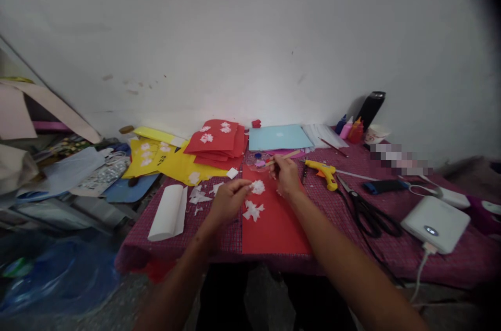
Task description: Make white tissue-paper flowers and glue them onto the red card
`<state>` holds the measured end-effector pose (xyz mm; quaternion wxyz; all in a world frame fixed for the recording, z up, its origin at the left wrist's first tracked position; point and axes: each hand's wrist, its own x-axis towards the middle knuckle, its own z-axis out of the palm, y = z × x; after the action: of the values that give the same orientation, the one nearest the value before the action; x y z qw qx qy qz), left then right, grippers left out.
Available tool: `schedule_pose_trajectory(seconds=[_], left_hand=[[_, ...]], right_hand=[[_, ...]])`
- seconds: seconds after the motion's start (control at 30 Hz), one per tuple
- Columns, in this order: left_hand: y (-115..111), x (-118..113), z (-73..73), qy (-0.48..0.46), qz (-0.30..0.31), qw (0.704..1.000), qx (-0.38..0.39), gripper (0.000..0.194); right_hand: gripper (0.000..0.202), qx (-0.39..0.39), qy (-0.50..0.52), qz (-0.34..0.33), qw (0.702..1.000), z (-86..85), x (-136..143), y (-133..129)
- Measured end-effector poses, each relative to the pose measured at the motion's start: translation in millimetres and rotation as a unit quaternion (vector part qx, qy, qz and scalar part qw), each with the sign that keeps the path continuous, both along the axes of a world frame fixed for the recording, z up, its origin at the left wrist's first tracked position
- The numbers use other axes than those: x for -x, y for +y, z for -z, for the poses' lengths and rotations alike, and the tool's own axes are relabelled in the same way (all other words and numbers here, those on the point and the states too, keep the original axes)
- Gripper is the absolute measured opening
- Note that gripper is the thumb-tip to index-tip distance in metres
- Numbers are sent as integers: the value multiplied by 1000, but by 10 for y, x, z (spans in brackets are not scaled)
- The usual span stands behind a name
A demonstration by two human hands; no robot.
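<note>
Left hand point(229, 198) pinching a small white paper cutout point(257, 187) at the near edge of the red sheet point(274, 221); right hand point(287, 174) closed around a thin wooden stick point(285, 156), tip aimed toward the little glue dish point(258, 160) just beyond the sheet. Second white cutout point(253, 210) already lying flat on the red sheet, close below the pinched one.

To do this well: keep the pinch light and at the very rim of the cutout, so thin paper neither tears nor creases. Load only a trace on the stick tip; too much likely soaks through and wrinkles. Dab from the centre outward, then press flat with a fingertip, not the stick. Hold the red sheet steady against the surface point(183, 237), since a slip would smear the piece beside it. Leave space from the neighbouring cutout, matching the spacing seen on the finished red cards point(215, 139) stacked behind.

Nearby: white scraps point(199, 197) left of the sheet, a white paper roll point(169, 213) further left, yellow sheets point(172, 160) beyond. On the right, a yellow glue gun point(323, 170) and black scissors point(366, 213), both well apart from the hands; worth keeping elbows clear of them.
</note>
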<state>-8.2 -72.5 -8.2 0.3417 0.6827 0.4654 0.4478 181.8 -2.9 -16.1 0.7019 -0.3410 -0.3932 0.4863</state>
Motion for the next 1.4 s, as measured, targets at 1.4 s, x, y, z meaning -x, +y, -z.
schedule_pose_trajectory(seconds=[1.4], left_hand=[[-126,673,333,285,-187,930,-141,16]], right_hand=[[30,-20,-133,-34,990,54,87,-104]])
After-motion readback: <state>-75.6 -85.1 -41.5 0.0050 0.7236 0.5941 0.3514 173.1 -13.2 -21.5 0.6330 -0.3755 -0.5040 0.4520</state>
